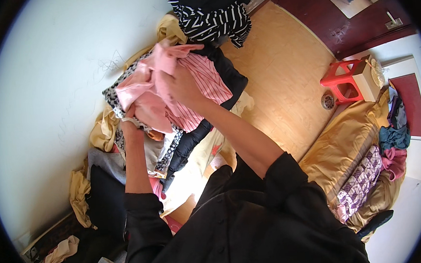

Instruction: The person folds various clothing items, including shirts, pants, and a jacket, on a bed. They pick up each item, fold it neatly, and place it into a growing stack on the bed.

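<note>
A plain pink garment (141,77) is bunched up between my hands, above a heap of clothes against the wall. My right hand (180,86) grips its upper part, with some fingers hidden in the cloth. At the garment's lower left edge, my left hand (131,118) is partly covered by fabric; a pale band lies across it, and its grip is unclear. Beneath lies a pink striped garment (206,76), spread over a black garment (234,80). A black-and-white spotted cloth (114,96) shows at the left. Behind the heap is a black-and-white patterned garment (214,23).
Wooden flooring (275,61) runs to a dark red door (364,21). On the right stand a red plastic stool (342,82) and a bed with a golden cover (342,133), bearing a checked cloth (362,179). More clothes (79,199) lie along the wall at lower left.
</note>
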A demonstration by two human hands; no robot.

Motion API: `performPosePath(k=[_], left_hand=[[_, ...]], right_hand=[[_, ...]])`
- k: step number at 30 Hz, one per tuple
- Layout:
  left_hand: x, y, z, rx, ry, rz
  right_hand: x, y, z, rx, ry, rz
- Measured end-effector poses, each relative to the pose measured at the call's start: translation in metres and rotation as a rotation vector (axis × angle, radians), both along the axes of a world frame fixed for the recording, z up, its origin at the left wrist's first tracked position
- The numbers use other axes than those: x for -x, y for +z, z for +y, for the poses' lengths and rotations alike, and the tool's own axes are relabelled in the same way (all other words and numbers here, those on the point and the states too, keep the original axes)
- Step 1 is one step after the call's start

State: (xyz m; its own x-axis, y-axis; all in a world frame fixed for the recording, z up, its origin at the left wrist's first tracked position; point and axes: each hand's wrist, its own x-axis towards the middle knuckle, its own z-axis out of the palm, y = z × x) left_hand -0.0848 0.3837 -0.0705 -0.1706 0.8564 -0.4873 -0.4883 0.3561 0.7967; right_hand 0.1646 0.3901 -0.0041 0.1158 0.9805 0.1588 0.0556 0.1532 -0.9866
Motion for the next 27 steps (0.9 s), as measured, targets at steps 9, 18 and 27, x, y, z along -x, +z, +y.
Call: performPosePath(k=[9, 18, 27], left_hand=[[0.002, -0.020, -0.003, -0.092, -0.023, 0.025], [-0.064, -0.030, -0.017, -0.272, -0.327, 0.711], [-0.162, -0.058, -0.053, -0.692, -0.728, 1.827]], right_hand=[[-0.034, 0.114, -0.014, -0.115, -0.051, 0.488], [-0.191, -0.013, -0.198, 0.550, -0.395, 0.942], [-0.236, -0.134, -0.430, 0.802, -0.749, 0.937]])
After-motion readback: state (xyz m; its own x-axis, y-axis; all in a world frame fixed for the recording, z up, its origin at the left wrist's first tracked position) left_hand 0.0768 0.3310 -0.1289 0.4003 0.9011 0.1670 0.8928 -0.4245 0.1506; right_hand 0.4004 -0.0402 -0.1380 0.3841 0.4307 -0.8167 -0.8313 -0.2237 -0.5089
